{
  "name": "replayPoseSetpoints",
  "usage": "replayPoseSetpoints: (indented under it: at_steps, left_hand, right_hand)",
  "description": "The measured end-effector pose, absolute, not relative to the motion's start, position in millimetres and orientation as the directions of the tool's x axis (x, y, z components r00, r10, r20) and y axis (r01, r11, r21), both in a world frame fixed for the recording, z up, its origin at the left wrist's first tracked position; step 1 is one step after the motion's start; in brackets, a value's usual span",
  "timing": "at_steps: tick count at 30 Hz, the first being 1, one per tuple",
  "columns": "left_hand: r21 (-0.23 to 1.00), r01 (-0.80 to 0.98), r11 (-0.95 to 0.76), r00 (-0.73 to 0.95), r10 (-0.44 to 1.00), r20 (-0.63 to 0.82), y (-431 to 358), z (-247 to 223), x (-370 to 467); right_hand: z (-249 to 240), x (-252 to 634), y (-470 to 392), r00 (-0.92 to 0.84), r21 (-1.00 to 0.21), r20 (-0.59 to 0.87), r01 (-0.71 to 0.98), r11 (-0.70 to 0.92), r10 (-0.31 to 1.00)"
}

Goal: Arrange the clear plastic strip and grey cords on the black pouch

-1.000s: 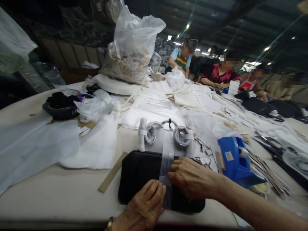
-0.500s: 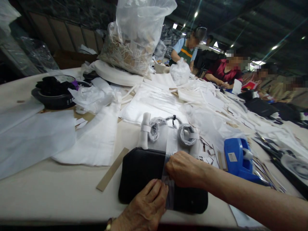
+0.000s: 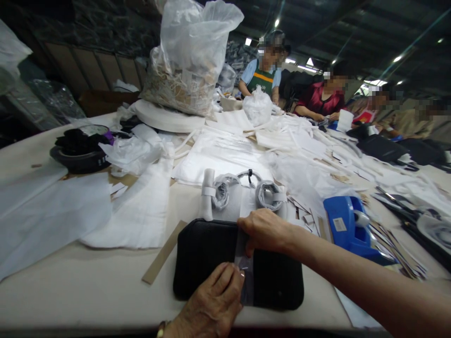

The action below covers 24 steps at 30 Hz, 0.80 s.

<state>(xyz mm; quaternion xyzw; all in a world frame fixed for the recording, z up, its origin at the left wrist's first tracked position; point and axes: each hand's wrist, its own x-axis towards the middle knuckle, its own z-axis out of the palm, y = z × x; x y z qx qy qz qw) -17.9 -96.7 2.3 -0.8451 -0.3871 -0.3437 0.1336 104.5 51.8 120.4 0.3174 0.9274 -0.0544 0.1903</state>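
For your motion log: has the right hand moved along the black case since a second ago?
Yes. The right hand slid to the black case's far edge.

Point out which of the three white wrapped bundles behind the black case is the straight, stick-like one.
The leftmost wrapped bundle: a straight upright roll banded at the middle. The middle bundle and right bundle are round coils, nearer the right hand.
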Motion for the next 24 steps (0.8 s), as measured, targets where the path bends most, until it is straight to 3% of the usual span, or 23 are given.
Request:
replayPoseSetpoints:
  at_steps: [5, 7, 9, 10, 13, 15, 17, 20, 22, 24]
  left_hand:
    - [0.024, 0.737, -0.675, 0.511, 0.58, 0.634, -96, 10, -22]
    - [0.021, 0.731, -0.682, 0.52, 0.576, 0.63, -96, 10, -22]
    - [0.026, 0.732, -0.681, 0.507, 0.57, 0.646, -98, 9, -22]
    - [0.032, 0.731, -0.681, 0.5, 0.568, 0.654, -99, 9, -22]
    - [0.048, 0.732, -0.68, 0.469, 0.553, 0.688, -100, 10, -24]
    - [0.036, 0.739, -0.673, 0.474, 0.558, 0.681, -101, 11, -25]
    - [0.001, 0.736, -0.677, 0.522, 0.568, 0.637, -100, 10, -25]
    - [-0.048, 0.726, -0.686, 0.547, 0.533, 0.645, -96, 3, -24]
    - [-0.081, 0.727, -0.682, 0.514, 0.462, 0.723, -92, -5, -22]
    - [-0.098, 0.731, -0.675, 0.503, 0.436, 0.747, -87, -16, -20]
  right_hand:
    - [120, 126, 43, -0.731, 0.056, -0.223, 0.651, 0.757, 0.645]
    - [109, 140, 18, -0.762, 0.032, -0.089, 0.641, 0.767, 0.641]
    - [91, 156, -13, -0.821, -0.044, 0.173, 0.545, 0.837, 0.543]
    - [80, 163, -28, -0.837, -0.027, 0.257, 0.493, 0.87, 0.482]
    - [47, 175, -63, -0.868, 0.139, 0.366, 0.407, 0.903, 0.335]
    - [28, 174, -76, -0.862, 0.18, 0.419, 0.386, 0.905, 0.284]
    - [16, 170, -83, -0.802, 0.142, 0.526, 0.41, 0.901, 0.282]
    - [11, 177, -87, -0.643, -0.011, 0.696, 0.437, 0.899, 0.321]
    - [21, 201, -83, -0.537, -0.089, 0.741, 0.518, 0.851, 0.404]
    - [39, 238, -75, -0.358, -0.166, 0.765, 0.694, 0.701, 0.536]
